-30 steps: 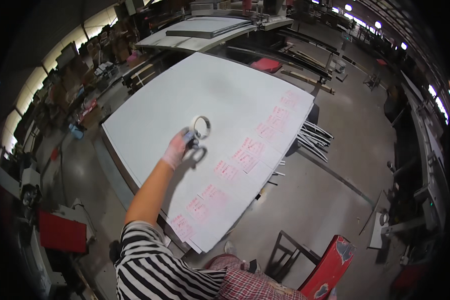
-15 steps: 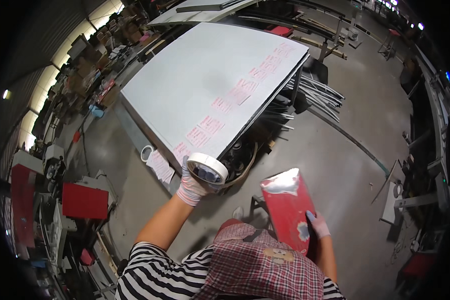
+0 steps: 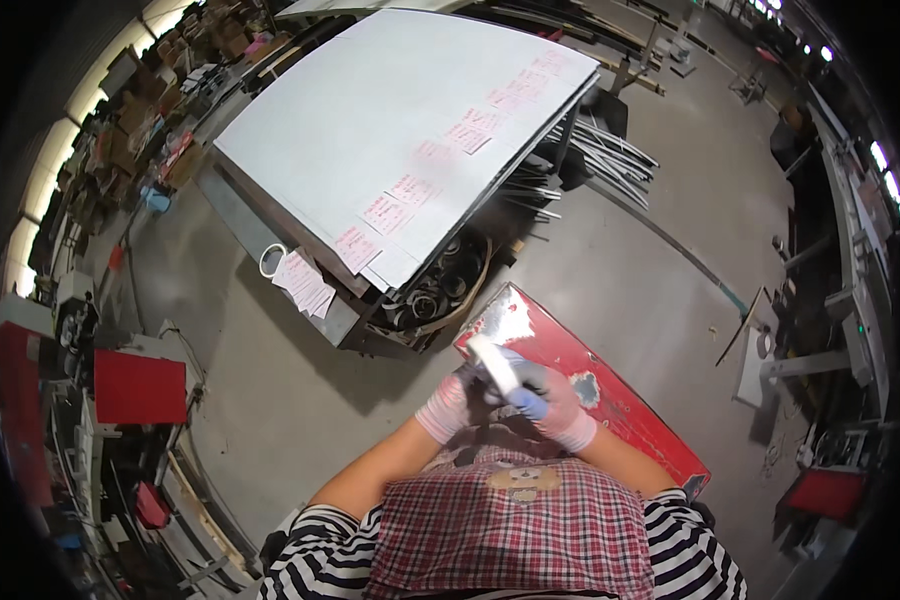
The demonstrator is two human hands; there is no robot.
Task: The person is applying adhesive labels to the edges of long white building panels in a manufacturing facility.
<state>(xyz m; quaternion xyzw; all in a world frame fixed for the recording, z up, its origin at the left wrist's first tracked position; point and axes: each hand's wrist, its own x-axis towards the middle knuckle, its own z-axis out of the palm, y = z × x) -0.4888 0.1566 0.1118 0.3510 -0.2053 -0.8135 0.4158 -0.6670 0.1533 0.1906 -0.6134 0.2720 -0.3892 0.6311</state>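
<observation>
A white roll of tape, smeared by motion, is held edge-up in front of my apron. My left hand, in a pale glove with dark fingers, grips its left side. On the other side my right hand, gloved too with bluish fingertips, closes on the same roll. Beyond and beneath my right hand and forearm lies a long red metal panel, slanting down to the right. Its paint is worn to bare metal at the far end and in a patch midway. What supports the panel is hidden.
Ahead stands a large white-topped table with a row of pink-printed paper slips. Another roll and loose slips sit on its left ledge. Metal rods stick out beneath. A red box-like panel is at left.
My left hand has brought the tape roll back from the table corner toward my chest. My right hand has left the panel's edge and joined it; the panel now slants the other way.
</observation>
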